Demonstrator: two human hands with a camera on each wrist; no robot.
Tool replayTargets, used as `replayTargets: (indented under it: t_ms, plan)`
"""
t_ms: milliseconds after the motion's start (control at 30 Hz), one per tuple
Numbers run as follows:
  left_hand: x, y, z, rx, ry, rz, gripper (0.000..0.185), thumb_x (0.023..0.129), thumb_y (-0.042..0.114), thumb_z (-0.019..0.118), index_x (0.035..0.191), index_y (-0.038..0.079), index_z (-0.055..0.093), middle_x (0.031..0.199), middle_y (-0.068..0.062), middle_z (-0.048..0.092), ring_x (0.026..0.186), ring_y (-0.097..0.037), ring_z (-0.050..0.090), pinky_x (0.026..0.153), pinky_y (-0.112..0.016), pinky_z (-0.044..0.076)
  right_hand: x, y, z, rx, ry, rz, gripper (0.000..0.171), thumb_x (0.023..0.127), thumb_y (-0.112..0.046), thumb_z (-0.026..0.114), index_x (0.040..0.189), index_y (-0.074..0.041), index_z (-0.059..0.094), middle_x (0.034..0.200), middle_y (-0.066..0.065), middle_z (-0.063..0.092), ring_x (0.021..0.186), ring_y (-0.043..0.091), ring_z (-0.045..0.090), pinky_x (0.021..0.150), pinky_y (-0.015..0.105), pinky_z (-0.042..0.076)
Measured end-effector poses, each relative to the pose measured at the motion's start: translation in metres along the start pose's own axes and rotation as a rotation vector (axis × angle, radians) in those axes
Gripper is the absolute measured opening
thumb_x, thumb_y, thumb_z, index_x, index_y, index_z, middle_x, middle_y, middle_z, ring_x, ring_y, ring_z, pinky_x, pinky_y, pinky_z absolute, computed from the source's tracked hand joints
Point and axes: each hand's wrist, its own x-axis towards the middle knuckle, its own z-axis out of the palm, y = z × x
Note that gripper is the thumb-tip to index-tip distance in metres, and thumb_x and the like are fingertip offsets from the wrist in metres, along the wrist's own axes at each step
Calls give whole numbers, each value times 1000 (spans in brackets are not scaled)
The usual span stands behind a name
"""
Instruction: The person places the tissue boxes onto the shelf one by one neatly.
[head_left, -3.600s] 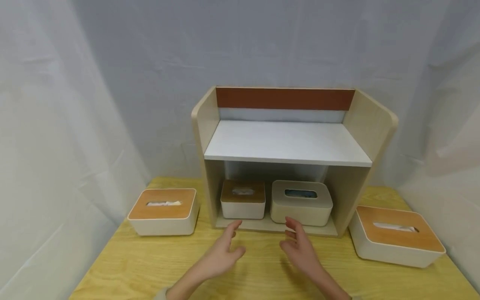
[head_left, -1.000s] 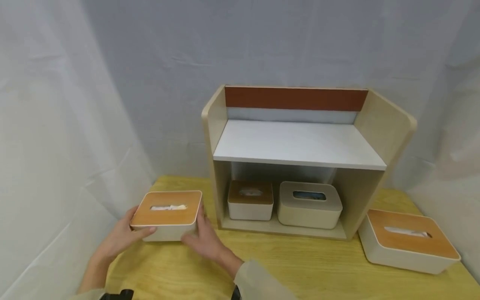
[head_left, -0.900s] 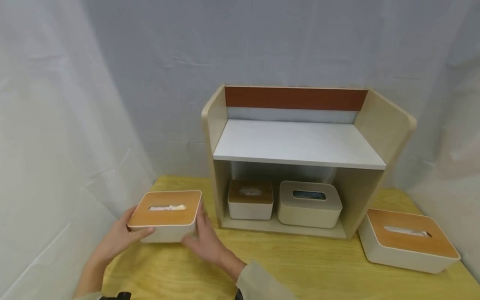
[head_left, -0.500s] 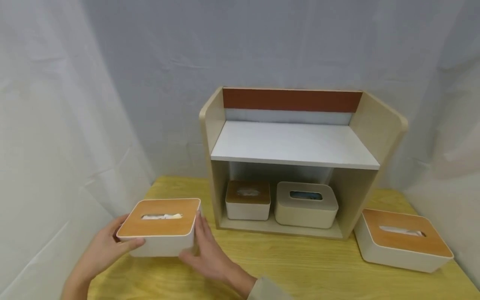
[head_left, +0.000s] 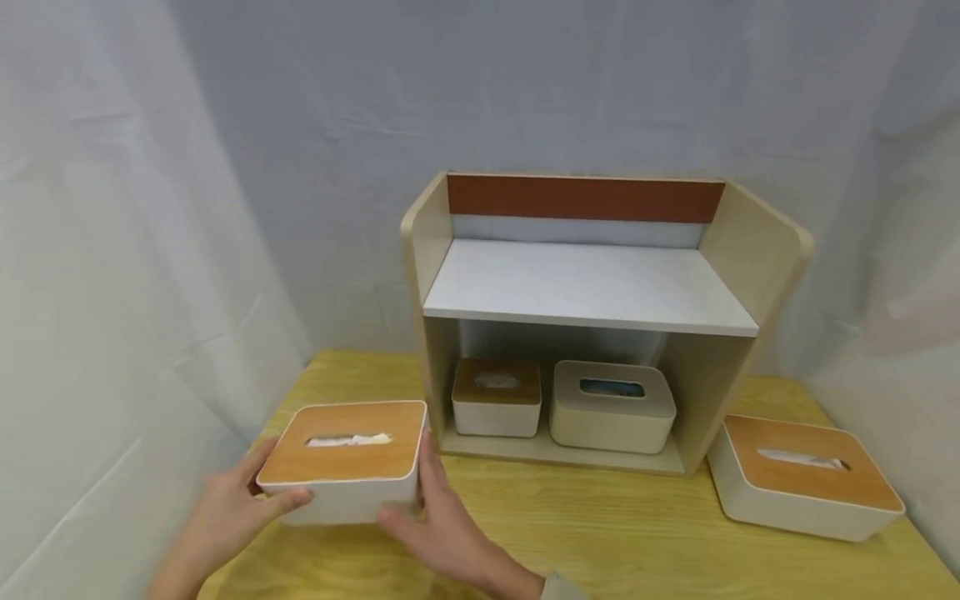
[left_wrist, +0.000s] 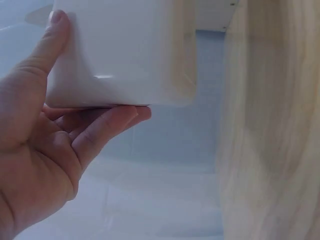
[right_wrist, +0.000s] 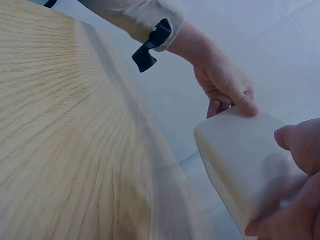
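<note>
A white tissue box with an orange-brown wood lid [head_left: 352, 468] is held between both hands at the left of the table. My left hand [head_left: 228, 512] grips its left end, thumb on the front wall. On the right end, my right hand [head_left: 450, 529] holds it, its thumb also at the front. The left wrist view shows the fingers of my left hand [left_wrist: 47, 145] bent along the end of the white box [left_wrist: 120, 55], with a gap between box and table. My right hand [right_wrist: 305, 155] appears close up in the right wrist view, its far fingers partly hidden.
A two-level shelf unit [head_left: 588, 321] stands at the back. Its lower level holds a small wood-lidded tissue box [head_left: 497, 419] and an all-cream tissue box [head_left: 615, 429]. Another wood-lidded tissue box [head_left: 806, 508] sits right of the unit. White sheets [head_left: 112, 292] surround the table [head_left: 600, 533].
Both hands were bare before the shelf, then took hold of the left tissue box. It came up off the table, nearer to me, and over the last half second shifted right.
</note>
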Motion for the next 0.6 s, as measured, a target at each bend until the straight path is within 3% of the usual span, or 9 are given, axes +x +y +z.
replayTargets:
  t_ms: [100, 233, 333, 467, 567, 600]
  plan:
    - [-3, 5, 9, -27, 9, 16, 95, 77, 37, 85, 150, -3, 38, 109, -21, 71, 79, -6, 68, 62, -23, 50, -6, 1, -6, 22, 7, -3, 104, 92, -40, 66, 159, -23, -12, 166, 4, -9, 149, 25, 11, 117, 45, 20]
    - [-7, 14, 18, -57, 6, 19, 99, 75, 35, 86, 150, -5, 36, 116, -25, 68, 74, -4, 65, 58, -23, 48, -15, 4, -16, 33, 17, -17, 99, 95, -34, 65, 160, -22, -9, 166, 3, -6, 136, 24, 39, 109, 35, 36]
    - [-9, 22, 23, -63, -4, 14, 101, 74, 36, 86, 150, -6, 35, 121, -28, 65, 74, -10, 66, 56, -23, 48, -21, 4, -25, 31, 27, -33, 95, 96, -29, 65, 160, -23, -6, 167, 1, 0, 133, 23, 42, 104, 35, 42]
    - [-13, 32, 29, -93, 7, 54, 99, 74, 33, 86, 150, -6, 35, 122, -29, 65, 83, -19, 72, 57, -23, 51, -29, 4, -37, 53, 31, -44, 95, 96, -26, 66, 160, -24, -4, 167, -1, -1, 148, 24, 20, 109, 47, 39]
    - [-16, 38, 34, -101, 34, 114, 96, 74, 28, 86, 148, -8, 37, 115, -26, 68, 75, -10, 68, 55, -23, 48, -35, 3, -45, 69, 28, -52, 94, 96, -26, 65, 160, -22, -4, 167, 2, -2, 150, 28, 12, 109, 55, 35]
    - [-17, 40, 35, -94, 45, 134, 95, 73, 27, 86, 148, -8, 38, 105, -23, 72, 67, -4, 63, 52, -22, 46, -37, 3, -48, 71, 26, -54, 94, 96, -26, 65, 160, -22, -4, 167, 3, -3, 150, 30, 11, 109, 56, 35]
